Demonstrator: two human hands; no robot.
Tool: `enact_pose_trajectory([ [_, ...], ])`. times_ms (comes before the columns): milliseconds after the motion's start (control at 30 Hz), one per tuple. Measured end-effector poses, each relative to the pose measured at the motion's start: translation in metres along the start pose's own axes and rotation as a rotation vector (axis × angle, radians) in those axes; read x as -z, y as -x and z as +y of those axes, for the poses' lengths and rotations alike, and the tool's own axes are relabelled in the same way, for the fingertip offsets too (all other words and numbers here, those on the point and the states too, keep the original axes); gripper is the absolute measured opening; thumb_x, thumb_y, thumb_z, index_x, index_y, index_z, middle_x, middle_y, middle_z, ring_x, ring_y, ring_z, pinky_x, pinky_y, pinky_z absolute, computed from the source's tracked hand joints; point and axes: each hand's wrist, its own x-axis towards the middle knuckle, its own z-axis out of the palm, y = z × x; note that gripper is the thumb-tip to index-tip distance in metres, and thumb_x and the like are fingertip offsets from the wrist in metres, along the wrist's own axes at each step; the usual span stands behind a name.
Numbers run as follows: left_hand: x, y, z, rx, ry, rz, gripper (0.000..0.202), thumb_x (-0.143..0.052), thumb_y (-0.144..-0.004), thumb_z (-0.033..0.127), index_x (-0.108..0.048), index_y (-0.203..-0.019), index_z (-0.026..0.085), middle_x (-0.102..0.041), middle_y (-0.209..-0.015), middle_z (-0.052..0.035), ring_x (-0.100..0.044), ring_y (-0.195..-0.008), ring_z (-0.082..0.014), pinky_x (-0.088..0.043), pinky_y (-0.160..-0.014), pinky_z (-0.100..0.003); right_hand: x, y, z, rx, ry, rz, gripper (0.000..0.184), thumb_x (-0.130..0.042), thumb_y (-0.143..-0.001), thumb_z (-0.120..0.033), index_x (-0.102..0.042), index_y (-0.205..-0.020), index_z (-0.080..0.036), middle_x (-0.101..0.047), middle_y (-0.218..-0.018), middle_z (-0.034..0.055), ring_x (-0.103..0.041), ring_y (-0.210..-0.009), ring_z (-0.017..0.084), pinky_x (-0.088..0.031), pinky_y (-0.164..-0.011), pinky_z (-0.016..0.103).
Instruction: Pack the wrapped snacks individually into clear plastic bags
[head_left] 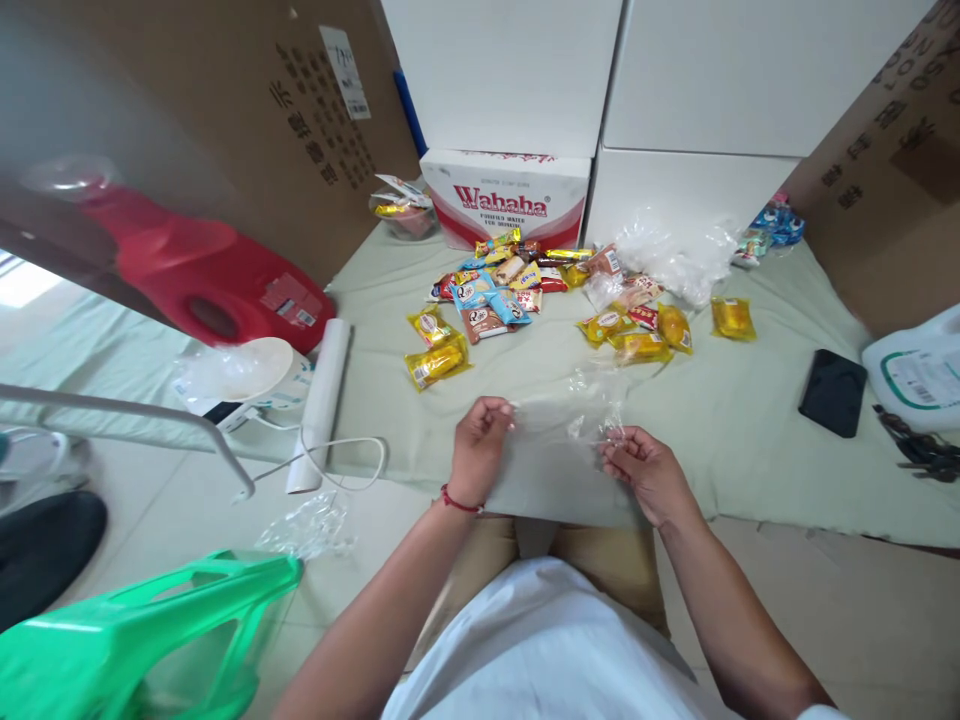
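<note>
Nearest, a white cloth shirt (555,640). Beyond it, left hand (480,445) and right hand (649,470) pinched tight on a thin clear plastic bag (566,415). Farther off, small bright snack packets (487,300).

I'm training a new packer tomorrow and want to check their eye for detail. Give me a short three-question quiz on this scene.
1. True or false: the left hand and the right hand both pinch the clear plastic bag.
2. Fill in: the snack packets lie on a pale ____ cloth.
3. Where is the flat black item? A) on the cloth, to the person's right; B) in the left hand; C) on top of the snack packets.
Key: 1 true; 2 green; 3 A.
</note>
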Motion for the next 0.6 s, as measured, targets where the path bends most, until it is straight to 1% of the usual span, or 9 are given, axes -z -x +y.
enact_pose_trajectory([
  [100,0.014,-0.007,-0.006,0.082,0.009,0.243,0.026,-0.077,-0.081,0.043,-0.064,-0.085,0.021,-0.056,-0.059,0.0065,-0.054,-0.057,-0.0122,-0.044,-0.063,-0.024,0.008,0.006,0.005,-0.003,0.047,-0.015,0.055,-0.098,-0.056,-0.053,-0.073,-0.093,-0.020,-0.074,-0.083,0.0035,-0.066,-0.074,0.015,-0.058,-0.066,0.027],
  [167,0.025,-0.006,-0.007,0.136,-0.070,0.317,0.026,-0.075,-0.080,0.044,-0.062,-0.085,0.022,-0.054,-0.056,0.0074,-0.052,-0.051,-0.0122,-0.041,-0.056,-0.024,0.015,0.012,0.009,-0.006,0.099,-0.035,0.051,-0.096,-0.058,-0.052,-0.074,-0.092,-0.020,-0.072,-0.082,0.0034,-0.066,-0.075,0.016,-0.059,-0.067,0.029],
  [233,0.036,-0.001,-0.009,0.197,-0.178,0.317,0.027,-0.073,-0.080,0.046,-0.061,-0.084,0.022,-0.054,-0.053,0.0071,-0.050,-0.048,-0.0129,-0.036,-0.052,-0.024,0.023,0.017,0.011,-0.024,0.169,-0.063,0.048,-0.095,-0.060,-0.051,-0.074,-0.092,-0.021,-0.072,-0.082,0.0035,-0.066,-0.076,0.017,-0.060,-0.067,0.031],
  [267,0.042,0.003,-0.010,0.230,-0.229,0.291,0.027,-0.073,-0.080,0.046,-0.061,-0.084,0.022,-0.053,-0.051,0.0070,-0.049,-0.047,-0.0131,-0.034,-0.051,-0.024,0.027,0.019,0.010,-0.037,0.214,-0.081,0.048,-0.094,-0.061,-0.050,-0.074,-0.093,-0.021,-0.072,-0.083,0.0034,-0.066,-0.076,0.018,-0.060,-0.067,0.031],
  [367,0.062,0.015,-0.011,0.263,-0.344,0.221,0.025,-0.074,-0.075,0.039,-0.062,-0.088,0.021,-0.052,-0.054,0.0074,-0.047,-0.048,-0.0133,-0.033,-0.052,-0.025,0.043,0.021,0.002,-0.017,0.414,-0.161,0.049,-0.090,-0.066,-0.049,-0.075,-0.105,-0.023,-0.073,-0.086,0.0032,-0.067,-0.077,0.019,-0.058,-0.069,0.033],
  [433,0.075,0.022,-0.005,0.178,-0.435,0.282,0.027,-0.073,-0.069,0.027,-0.062,-0.093,0.021,-0.054,-0.064,0.0064,-0.049,-0.055,-0.0138,-0.036,-0.056,-0.026,0.053,0.018,-0.010,0.097,0.583,-0.127,0.049,-0.083,-0.074,-0.051,-0.074,-0.114,-0.025,-0.075,-0.091,0.0044,-0.068,-0.081,0.021,-0.057,-0.075,0.036],
  [500,0.080,0.030,0.011,0.009,-0.559,0.437,0.031,-0.069,-0.066,0.017,-0.062,-0.096,0.021,-0.056,-0.078,0.0035,-0.051,-0.065,-0.0148,-0.039,-0.063,-0.027,0.058,0.013,-0.025,0.260,0.721,0.068,0.043,-0.074,-0.083,-0.054,-0.074,-0.113,-0.024,-0.076,-0.094,0.0065,-0.068,-0.085,0.023,-0.056,-0.081,0.038],
  [567,0.073,0.038,0.034,-0.212,-0.651,0.560,0.031,-0.065,-0.068,0.011,-0.062,-0.097,0.021,-0.058,-0.089,0.0005,-0.052,-0.073,-0.0160,-0.042,-0.070,-0.029,0.053,0.007,-0.038,0.415,0.777,0.292,0.039,-0.064,-0.091,-0.055,-0.073,-0.110,-0.023,-0.075,-0.097,0.0084,-0.068,-0.085,0.024,-0.056,-0.080,0.039],
  [600,0.064,0.041,0.045,-0.330,-0.662,0.559,0.028,-0.062,-0.070,0.010,-0.063,-0.096,0.021,-0.059,-0.092,-0.0006,-0.053,-0.077,-0.0169,-0.043,-0.073,-0.030,0.046,0.004,-0.042,0.488,0.793,0.336,0.037,-0.060,-0.094,-0.055,-0.073,-0.111,-0.023,-0.075,-0.099,0.0091,-0.069,-0.086,0.024,-0.056,-0.080,0.039],
])
